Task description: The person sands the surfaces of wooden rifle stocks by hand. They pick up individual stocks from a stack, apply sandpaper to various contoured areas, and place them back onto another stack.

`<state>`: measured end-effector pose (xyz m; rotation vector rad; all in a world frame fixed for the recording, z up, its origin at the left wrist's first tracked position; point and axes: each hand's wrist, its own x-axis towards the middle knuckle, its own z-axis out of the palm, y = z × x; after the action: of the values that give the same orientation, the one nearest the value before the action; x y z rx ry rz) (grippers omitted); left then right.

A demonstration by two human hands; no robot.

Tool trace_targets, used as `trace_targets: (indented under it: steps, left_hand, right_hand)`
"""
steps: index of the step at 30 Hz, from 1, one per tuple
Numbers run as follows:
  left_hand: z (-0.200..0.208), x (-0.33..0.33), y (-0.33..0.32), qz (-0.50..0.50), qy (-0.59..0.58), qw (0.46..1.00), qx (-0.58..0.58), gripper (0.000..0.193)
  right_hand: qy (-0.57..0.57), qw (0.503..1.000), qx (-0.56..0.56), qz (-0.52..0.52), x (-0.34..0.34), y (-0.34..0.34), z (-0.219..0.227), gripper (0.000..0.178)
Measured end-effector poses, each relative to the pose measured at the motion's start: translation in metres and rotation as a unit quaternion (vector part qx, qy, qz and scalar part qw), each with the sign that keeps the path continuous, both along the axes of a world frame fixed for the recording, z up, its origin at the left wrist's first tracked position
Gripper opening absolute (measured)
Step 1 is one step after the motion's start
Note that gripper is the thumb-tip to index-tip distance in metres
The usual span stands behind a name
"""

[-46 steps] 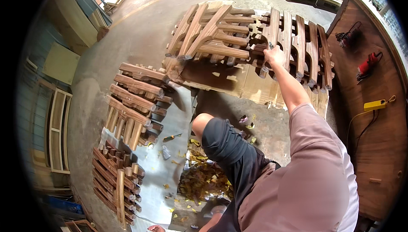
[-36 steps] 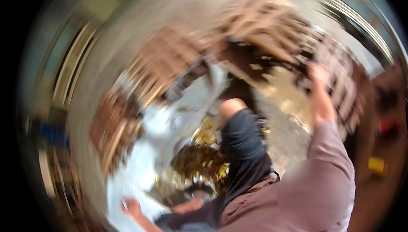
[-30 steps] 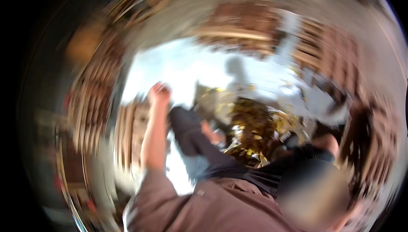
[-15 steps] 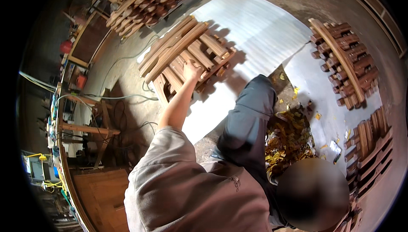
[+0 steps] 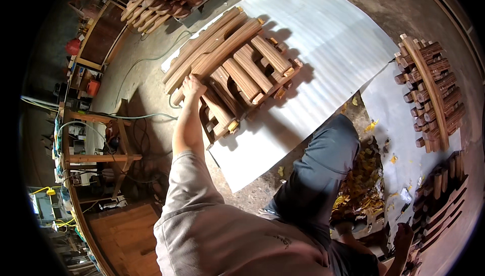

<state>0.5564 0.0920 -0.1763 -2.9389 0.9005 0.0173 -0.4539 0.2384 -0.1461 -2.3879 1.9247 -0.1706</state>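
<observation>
My left hand reaches out to a stack of brown wooden pieces. Its fingers are bent around the upper end of a short rounded slat, close under a long rounded rail. Several more short slats lie side by side to the right, over darker curved pieces partly hidden below. Some ends carry yellowish wrapping. The stack rests on a white foam sheet. My right hand does not show.
Another stack of dark wooden rods stands at the right, with more slotted pieces nearer. Yellow scraps litter the floor beside my knee. Another person's shadowed hand shows at lower right. A cable crosses the floor at left.
My left hand has moved from the near ends of the slats to their upper left end by the long rail. The view has shifted; the blurred round shape at lower right is gone.
</observation>
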Motion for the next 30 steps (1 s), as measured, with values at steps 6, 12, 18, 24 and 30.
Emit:
trace_targets:
  steps: [6,12,18,24,30]
  left_hand:
    - [0.021,-0.011,-0.004,-0.032,0.057,0.993,0.102,0.09]
    - [0.009,-0.058,0.025,-0.058,0.133,0.986,-0.078,0.101]
    - [0.057,-0.113,0.019,-0.041,0.508,0.802,-0.312,0.087]
    - [0.171,-0.22,0.025,-0.179,0.715,0.526,-0.425,0.084]
    - [0.227,-0.353,-0.035,-0.224,0.837,0.311,-0.391,0.092]
  right_hand:
    - [-0.223,0.946,0.21,-0.104,0.017,0.001,-0.009,0.016]
    - [-0.269,0.908,0.277,-0.165,0.017,0.026,-0.051,0.018]
    - [-0.315,0.894,0.256,-0.19,0.046,0.03,-0.057,0.015]
    - [-0.484,0.786,0.265,-0.277,0.138,0.004,0.019,0.011]
    - [-0.668,0.675,0.189,-0.25,0.194,-0.011,0.08,0.015]
